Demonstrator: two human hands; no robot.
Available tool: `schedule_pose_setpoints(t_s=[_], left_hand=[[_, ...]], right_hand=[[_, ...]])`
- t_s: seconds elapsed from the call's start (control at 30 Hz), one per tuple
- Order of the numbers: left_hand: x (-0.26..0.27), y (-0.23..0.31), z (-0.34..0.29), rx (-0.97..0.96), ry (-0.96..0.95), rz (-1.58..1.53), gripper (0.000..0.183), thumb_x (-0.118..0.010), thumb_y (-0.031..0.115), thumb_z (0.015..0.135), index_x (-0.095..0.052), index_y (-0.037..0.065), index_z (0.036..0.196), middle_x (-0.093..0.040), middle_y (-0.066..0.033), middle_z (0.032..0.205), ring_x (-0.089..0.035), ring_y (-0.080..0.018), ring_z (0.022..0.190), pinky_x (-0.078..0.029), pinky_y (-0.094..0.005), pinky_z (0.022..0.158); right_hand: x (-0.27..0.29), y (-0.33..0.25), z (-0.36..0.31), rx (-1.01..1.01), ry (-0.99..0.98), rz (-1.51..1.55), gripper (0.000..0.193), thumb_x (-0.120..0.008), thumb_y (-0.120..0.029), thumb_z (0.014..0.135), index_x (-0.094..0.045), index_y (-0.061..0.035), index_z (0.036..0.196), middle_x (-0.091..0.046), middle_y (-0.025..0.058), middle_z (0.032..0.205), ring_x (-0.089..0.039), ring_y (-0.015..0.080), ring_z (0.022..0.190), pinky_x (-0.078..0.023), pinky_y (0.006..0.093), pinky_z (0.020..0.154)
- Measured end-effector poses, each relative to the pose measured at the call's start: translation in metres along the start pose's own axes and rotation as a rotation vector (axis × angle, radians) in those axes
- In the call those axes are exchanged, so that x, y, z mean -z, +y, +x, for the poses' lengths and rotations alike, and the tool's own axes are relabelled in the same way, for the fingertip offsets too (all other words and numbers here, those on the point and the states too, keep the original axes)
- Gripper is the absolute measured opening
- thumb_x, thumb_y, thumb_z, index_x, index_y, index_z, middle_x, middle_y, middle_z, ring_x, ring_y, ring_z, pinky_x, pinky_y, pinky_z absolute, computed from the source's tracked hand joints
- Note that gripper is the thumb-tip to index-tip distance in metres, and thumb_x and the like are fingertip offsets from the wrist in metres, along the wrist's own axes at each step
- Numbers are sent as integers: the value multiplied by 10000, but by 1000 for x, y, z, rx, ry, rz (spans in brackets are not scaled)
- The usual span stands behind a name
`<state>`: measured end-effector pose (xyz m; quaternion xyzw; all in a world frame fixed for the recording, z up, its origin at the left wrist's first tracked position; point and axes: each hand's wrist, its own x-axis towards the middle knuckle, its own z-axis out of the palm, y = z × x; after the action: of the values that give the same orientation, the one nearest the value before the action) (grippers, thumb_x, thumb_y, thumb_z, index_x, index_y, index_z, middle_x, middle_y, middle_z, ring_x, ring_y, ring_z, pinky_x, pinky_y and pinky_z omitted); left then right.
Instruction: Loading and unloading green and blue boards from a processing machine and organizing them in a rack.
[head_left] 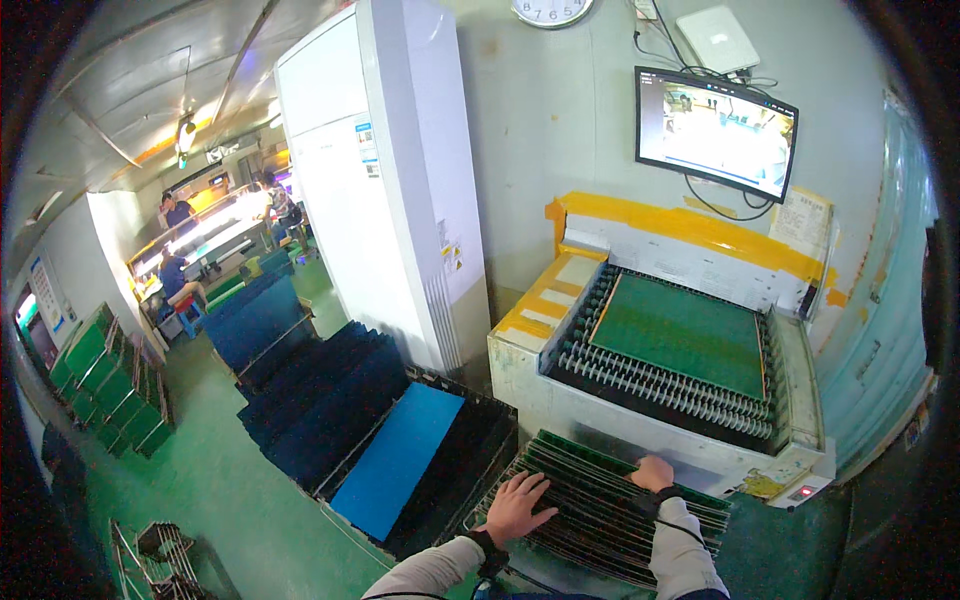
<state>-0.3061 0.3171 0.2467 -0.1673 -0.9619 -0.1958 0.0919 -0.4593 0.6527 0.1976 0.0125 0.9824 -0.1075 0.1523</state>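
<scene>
In the head view, the thin boards (pixel 600 512) stand closely in a row, just beside the near edge of the roller machine (pixel 640 428); the left hand (pixel 515 508) is spread over their left part, while the right hand (pixel 653 473) is curled at their far side, and I cannot tell if it pinches one. Each board is probably light and rather stiff, with a smooth face that may slip or scratch, so holding opposite edges seems safer.
</scene>
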Motion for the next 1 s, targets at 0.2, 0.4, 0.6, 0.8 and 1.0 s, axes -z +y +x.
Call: schedule_pose_setpoints(t_s=[0.2, 0.4, 0.6, 0.8, 1.0], left_hand=[[7, 8, -3, 13, 11, -22, 664, -615, 533, 910, -538, 93, 1401, -471, -101, 1477, -391, -368, 1378, -330, -501, 1127], [8, 4, -13, 3, 30, -32, 655, -630, 515, 904, -550, 78, 1385, -477, -97, 1475, -397, -365, 1373, -336, -496, 1119], [8, 12, -24, 12, 50, -47, 634, -646, 498, 898, -562, 77, 1364, -497, -99, 1441, -414, -348, 1355, -352, -479, 1109], [2, 6, -32, -6, 109, -58, 611, -653, 488, 896, -571, 89, 1352, -505, -99, 1428, -419, -350, 1353, -349, -482, 1111], [5, 7, -33, -7, 86, -95, 615, -642, 497, 896, -577, 89, 1353, -507, -106, 1426, -403, -346, 1367, -338, -479, 1121]], right_hand=[[-6, 7, -1, 24, 51, -2, 510, -731, -457, 736, -749, -107, 1107, -718, 166, 1102, -679, 357, 1029, -544, 469, 879], [-9, 1, -19, 148, 73, 7, 384, -637, -324, 715, -752, -24, 925, -717, 229, 967, -695, 405, 916, -558, 489, 838], [-13, 3, -35, 160, 113, 40, 371, -624, -334, 742, -756, -33, 915, -712, 235, 956, -691, 417, 906, -556, 494, 806], [-17, -1, -39, 151, 147, 23, 358, -635, -328, 746, -750, -22, 893, -704, 246, 925, -688, 438, 871, -556, 504, 775], [-20, 12, -31, 195, 122, -57, 550, -721, -531, 792, -735, 7, 904, -694, 253, 928, -661, 442, 903, -527, 517, 785]])
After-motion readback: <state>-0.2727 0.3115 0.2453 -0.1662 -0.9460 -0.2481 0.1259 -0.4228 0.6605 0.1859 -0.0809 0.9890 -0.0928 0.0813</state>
